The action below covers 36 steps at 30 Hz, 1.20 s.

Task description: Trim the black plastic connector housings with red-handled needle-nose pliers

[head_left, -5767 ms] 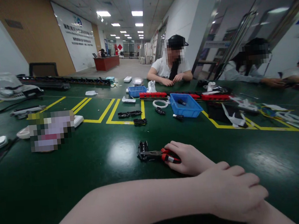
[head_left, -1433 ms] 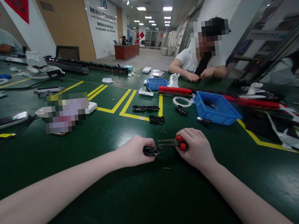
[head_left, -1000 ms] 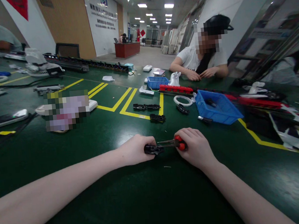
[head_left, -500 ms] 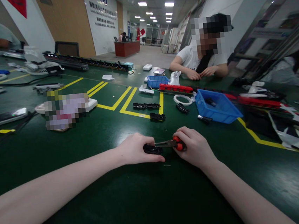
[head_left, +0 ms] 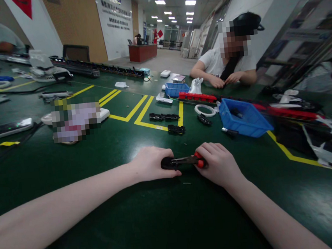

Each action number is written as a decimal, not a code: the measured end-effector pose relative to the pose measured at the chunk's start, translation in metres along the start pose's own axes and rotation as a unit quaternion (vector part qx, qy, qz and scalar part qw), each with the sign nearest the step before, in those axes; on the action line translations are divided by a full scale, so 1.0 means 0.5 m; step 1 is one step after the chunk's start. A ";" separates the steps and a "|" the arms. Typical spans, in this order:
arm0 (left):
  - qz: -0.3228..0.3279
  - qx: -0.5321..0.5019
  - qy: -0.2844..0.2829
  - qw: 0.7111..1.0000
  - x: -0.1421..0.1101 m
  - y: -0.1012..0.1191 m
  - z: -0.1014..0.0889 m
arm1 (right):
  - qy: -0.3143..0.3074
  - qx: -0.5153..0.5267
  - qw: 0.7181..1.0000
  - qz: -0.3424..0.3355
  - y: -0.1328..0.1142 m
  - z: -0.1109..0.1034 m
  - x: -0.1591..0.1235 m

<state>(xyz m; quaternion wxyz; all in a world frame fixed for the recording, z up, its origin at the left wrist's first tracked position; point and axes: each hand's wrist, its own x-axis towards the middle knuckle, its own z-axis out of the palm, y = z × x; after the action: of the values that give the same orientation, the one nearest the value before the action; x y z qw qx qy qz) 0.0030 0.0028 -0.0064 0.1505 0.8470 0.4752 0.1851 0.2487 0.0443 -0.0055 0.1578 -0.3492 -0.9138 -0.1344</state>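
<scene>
Between thumb and fingers, my left hand grips a small black plastic part just above the green table. My right hand is closed around the red handles of long-nose pliers. The pliers' jaws point left and meet the black part; whether they pinch it I cannot tell. A thin pale scrap lies on the table below the pliers. Beyond my hands are a long black part and a shorter black part, near yellow tape lines.
At the right stands a blue bin with dark pieces inside, beside a white ring and a red strip. A smaller blue bin is farther back. A phone lies left. Across the table sits a person.
My hands keep nearly the same place and hold the same things. The pliers and the black part have tilted slightly. The whole view has shifted a little.
</scene>
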 end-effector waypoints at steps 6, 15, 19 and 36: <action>-0.006 -0.038 -0.020 0.999 -0.001 0.004 -0.006 | -0.018 0.011 1.000 0.018 0.001 0.001 0.001; 0.044 -0.042 -0.007 0.998 0.000 -0.008 -0.010 | -0.040 0.026 0.998 0.029 0.000 -0.001 0.003; 0.038 -0.028 0.000 0.999 0.000 -0.007 -0.010 | -0.044 0.028 0.998 0.032 0.000 -0.001 0.004; 0.048 -0.043 0.003 0.998 -0.001 -0.009 -0.005 | -0.051 0.016 0.998 0.034 -0.003 -0.004 0.004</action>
<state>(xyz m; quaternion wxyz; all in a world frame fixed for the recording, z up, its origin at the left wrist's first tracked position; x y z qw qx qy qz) -0.0017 0.0048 -0.0063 0.1766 0.8609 0.4262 0.2145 0.2466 0.0439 -0.0032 0.1208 -0.3844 -0.9101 -0.0967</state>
